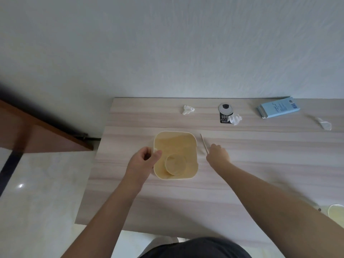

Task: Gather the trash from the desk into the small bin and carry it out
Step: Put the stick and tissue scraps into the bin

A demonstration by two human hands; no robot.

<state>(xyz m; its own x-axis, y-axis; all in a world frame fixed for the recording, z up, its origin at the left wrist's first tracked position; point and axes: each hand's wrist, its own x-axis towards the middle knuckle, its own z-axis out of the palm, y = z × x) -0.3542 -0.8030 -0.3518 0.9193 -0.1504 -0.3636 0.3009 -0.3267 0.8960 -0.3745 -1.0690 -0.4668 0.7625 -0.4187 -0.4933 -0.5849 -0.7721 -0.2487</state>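
A small cream-yellow bin (186,135) stands on the wooden desk (260,164), with a paper cup (176,164) lying inside it. My left hand (144,161) grips the bin's left rim, thumb over the edge. To the right of the bin, my right hand (218,152) pinches the near end of a thin wooden stick (203,142) that lies on the desk. One crumpled white tissue (187,109) sits near the back edge. Another crumpled tissue (235,119) rests against a black label. A clear plastic wrapper (324,123) lies at the far right.
A light blue carton (278,108) lies at the back right. A round cable grommet (225,108) is set in the desk near the wall. A pale round lid or cup (336,214) shows at the right edge. The desk's left edge drops to a tiled floor (37,192).
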